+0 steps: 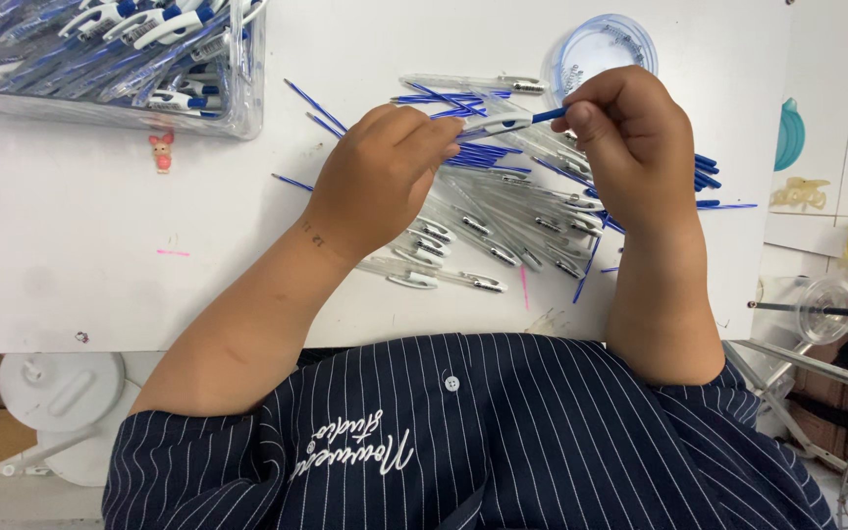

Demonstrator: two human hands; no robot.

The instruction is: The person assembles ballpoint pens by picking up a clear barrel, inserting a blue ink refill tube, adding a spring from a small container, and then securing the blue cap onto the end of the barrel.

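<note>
The left hand (385, 167) is closed in a pinch, its fingertips (449, 132) gripping the clear barrel of a ballpoint pen (498, 123) held level above the white table (100, 226). The right hand (630, 132) is curled shut just beside it, thumb and forefinger nipping the blue refill (548, 115) that sticks out of the barrel's right end, so both hands meet on the one pen. Directly beneath the pen, between and below the two hands, lies a loose heap of clear pen barrels (503, 221) with metal tips, with thin blue refills (483, 152) scattered through and around it; a few single refills lie apart to the heap's left. Beyond the heap, above the right hand, stands a round clear plastic tub (630, 34). Well off to the heap's upper left sits a clear plastic bin (242, 108) filled with finished blue-and-white pens (120, 44), and a small pink figurine (161, 149) stands just below the bin's near wall.
</note>
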